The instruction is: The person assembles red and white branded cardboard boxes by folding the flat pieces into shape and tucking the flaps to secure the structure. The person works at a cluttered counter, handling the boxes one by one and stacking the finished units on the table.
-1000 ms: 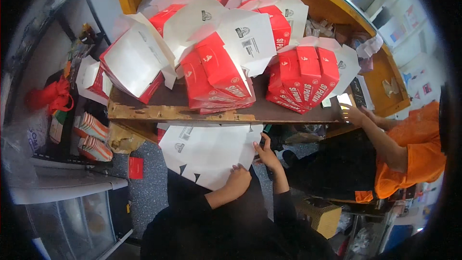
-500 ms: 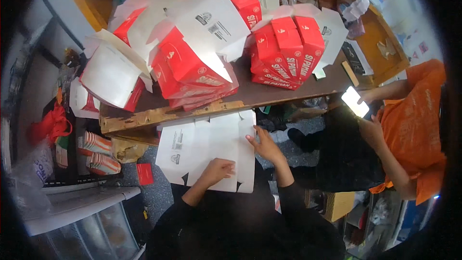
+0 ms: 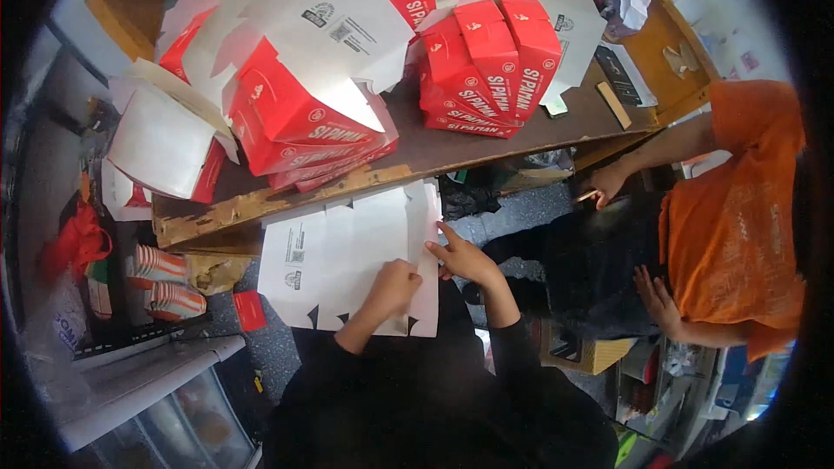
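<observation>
Cardboard (image 3: 347, 239) has the left hand (image 3: 390, 288) curled on top and the right hand (image 3: 470, 261), loosely spread, at its right edge, seemingly bracing it.

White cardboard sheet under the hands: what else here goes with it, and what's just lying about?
Probably belong: white cardboard sheet, left hand on it, right hand at its edge; red-and-white boxes.

Probably just lying about: red bundle, striped cartons, wooden strip.
</observation>
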`<move>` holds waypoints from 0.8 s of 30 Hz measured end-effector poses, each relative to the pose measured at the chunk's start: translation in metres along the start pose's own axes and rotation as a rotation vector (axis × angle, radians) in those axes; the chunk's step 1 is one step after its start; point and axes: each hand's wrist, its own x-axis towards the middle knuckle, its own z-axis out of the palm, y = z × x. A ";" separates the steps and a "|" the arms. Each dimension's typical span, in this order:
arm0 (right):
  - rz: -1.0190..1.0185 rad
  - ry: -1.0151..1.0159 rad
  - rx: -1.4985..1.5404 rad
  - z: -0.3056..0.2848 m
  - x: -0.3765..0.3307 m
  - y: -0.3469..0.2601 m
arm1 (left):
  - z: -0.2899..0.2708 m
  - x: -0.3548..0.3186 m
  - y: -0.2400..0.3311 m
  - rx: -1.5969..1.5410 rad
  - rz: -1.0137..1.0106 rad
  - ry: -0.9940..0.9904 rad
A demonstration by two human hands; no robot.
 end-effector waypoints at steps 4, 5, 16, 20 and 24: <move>-0.276 0.254 -0.294 0.006 0.020 0.040 | -0.035 -0.021 0.006 -0.037 -0.086 0.020; -0.343 0.346 -0.361 0.008 0.015 0.030 | -0.042 -0.030 0.008 -0.025 -0.077 0.072; -0.199 -0.285 0.492 0.072 -0.011 -0.098 | -0.122 -0.130 0.065 0.109 -0.073 -0.017; -0.280 -0.361 0.484 0.086 -0.013 -0.102 | -0.133 -0.168 0.033 -0.415 -0.162 0.233; -0.426 -0.450 0.363 0.089 -0.062 -0.129 | -0.151 -0.195 0.003 -0.665 -0.238 0.438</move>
